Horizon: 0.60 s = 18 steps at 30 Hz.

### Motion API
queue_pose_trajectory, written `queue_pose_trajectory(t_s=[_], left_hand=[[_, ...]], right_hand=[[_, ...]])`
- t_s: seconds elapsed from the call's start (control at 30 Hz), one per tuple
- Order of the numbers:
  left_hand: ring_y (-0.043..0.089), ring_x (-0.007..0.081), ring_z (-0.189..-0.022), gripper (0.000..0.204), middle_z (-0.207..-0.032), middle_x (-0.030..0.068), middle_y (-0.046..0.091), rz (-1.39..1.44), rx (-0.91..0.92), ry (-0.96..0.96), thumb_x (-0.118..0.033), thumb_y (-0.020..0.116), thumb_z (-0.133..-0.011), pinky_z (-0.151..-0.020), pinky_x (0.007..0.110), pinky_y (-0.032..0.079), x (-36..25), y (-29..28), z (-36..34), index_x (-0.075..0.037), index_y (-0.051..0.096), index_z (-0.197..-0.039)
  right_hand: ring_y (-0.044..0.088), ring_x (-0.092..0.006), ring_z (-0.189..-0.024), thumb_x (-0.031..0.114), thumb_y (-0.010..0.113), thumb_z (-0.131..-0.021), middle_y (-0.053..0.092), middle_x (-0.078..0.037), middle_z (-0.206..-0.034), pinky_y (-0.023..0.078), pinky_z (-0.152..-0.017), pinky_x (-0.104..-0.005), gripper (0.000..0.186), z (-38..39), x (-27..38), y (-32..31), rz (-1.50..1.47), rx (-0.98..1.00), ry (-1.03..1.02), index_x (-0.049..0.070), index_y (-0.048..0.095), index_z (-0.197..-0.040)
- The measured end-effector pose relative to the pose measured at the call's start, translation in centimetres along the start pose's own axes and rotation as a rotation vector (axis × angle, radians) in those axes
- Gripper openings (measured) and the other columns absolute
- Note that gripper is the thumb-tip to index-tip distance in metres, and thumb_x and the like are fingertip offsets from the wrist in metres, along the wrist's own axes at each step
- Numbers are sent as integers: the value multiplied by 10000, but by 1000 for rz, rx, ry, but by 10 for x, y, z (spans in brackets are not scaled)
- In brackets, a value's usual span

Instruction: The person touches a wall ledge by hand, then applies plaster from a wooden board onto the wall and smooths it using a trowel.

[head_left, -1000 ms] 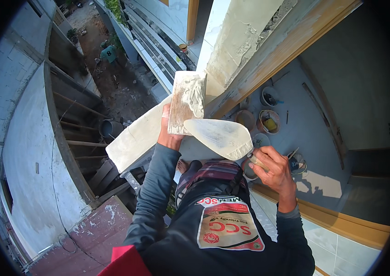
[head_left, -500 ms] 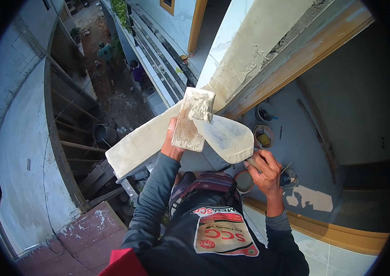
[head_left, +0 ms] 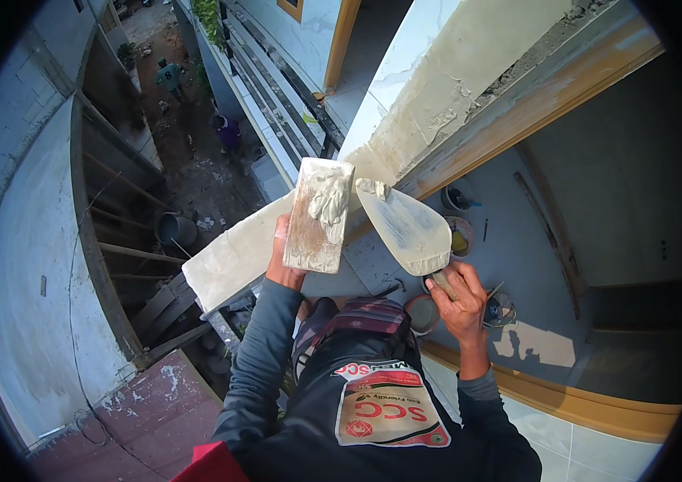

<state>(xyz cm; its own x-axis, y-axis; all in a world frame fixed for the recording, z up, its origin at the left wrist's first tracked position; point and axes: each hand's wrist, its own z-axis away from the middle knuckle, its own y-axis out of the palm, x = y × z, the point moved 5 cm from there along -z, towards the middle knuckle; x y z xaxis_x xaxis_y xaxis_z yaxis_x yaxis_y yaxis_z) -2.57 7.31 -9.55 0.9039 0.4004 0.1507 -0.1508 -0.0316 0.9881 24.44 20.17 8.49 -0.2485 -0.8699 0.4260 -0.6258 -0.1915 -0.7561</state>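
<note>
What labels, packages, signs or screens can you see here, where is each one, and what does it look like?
Printed patch: on the dark garment at the lower middle of the picture, below the hands; roughly rectangular, pale ground with red lettering and a small red emblem, seen upside down.
Red band of lettering: arched just above that patch, along its top edge.
No packages, signs or screens show.

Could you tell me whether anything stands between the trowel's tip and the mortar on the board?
Nothing visible does. The trowel in the right hand has its tip right beside the mortar on the board that the left hand holds.
</note>
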Motion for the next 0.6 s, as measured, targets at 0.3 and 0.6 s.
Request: queue_pose_trajectory(t_s=[0.3, 0.6], left_hand=[[734, 327, -1062, 446, -1221, 158, 732, -84, -210, 29, -313, 457, -1063, -943, 476, 621, 14, 0, -5, -11, 618, -1348], [731, 339, -1090, 486, -1285, 173, 722, -171, -165, 107, -314, 446, -1063, -957, 478, 617, 5, 8, -8, -1, 598, -1402]], right_hand=[[716, -281, -786, 68, 893, -777, 693, -116, -995, 578, -675, -382, 342, 1, 11, 6, -36, 81, -43, 2, 769, -1089], [711, -323, -820, 34, 884, -804, 706, -182, -1026, 580, -702, -396, 310, -12, 14, -9, -79, -64, -23, -59, 735, -1059]])
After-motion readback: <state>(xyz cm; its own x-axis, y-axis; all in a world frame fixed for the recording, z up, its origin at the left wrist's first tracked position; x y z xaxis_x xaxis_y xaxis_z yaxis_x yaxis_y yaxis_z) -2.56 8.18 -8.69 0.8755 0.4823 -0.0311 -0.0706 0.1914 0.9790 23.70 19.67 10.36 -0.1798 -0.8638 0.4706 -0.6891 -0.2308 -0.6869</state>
